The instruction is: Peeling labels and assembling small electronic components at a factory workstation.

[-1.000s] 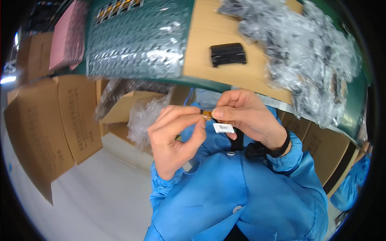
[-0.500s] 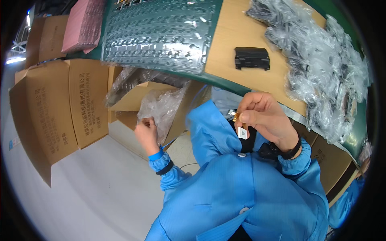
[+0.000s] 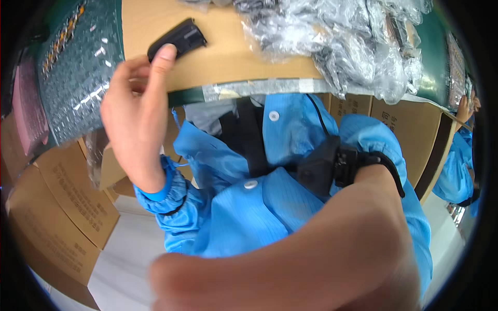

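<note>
A black plastic part (image 3: 182,37), curved and elongated, is tilted at the near left of the tan board (image 3: 218,62). My left hand (image 3: 136,116) is closed on its left end, the thumb on top and the fingers partly hidden behind. Very close at the lower edge, my right hand (image 3: 270,259) is smeared by motion. Its fingers cannot be made out, nor whether it holds anything. A black wrist device (image 3: 340,163) sits at the right wrist.
Clear plastic bags with dark items (image 3: 342,36) are heaped at the far right of the board. A clear moulded tray (image 3: 78,72) lies on the green table at the left. Cardboard cartons (image 3: 62,207) stand below left. Another person's blue sleeve (image 3: 454,171) shows at the right.
The view has swung right. My left hand has left the carton and taken hold of the black part, now tilted. My right hand came up close; its gold strip with white label is no longer visible.
</note>
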### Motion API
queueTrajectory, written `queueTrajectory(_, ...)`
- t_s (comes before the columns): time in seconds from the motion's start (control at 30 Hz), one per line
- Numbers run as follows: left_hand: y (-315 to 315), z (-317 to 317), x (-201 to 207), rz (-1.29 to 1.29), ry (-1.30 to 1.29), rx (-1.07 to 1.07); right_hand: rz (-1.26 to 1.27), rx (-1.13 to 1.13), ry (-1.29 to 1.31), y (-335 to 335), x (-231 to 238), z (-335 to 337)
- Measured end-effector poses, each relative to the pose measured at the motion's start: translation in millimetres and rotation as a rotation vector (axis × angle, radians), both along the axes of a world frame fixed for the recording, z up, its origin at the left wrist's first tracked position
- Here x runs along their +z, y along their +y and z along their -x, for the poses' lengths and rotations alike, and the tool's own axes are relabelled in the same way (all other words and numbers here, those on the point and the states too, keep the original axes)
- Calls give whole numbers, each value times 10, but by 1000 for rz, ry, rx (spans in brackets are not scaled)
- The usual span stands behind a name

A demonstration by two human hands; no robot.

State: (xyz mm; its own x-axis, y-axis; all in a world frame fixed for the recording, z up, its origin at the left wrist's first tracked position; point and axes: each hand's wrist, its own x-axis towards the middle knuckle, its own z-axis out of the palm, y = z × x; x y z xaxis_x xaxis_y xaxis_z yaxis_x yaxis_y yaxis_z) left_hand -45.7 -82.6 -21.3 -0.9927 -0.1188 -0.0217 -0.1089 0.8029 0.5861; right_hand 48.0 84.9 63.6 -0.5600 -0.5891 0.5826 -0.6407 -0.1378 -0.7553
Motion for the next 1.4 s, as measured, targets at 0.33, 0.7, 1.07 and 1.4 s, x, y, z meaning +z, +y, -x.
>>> queueTrajectory(0.33,253,-284,-165,-954,6,83,201,-478,-531,382,-731,412)
queueTrajectory(0.7,310,-622,58,-944,31,-137,325,-428,-916,299,-701,453)
queueTrajectory(1.07,310,-659,107,-906,27,-115,273,-566,-857,241,-702,406)
queueTrajectory(1.4,300,-670,101,-877,21,-131,258,-650,-922,260,-625,407)
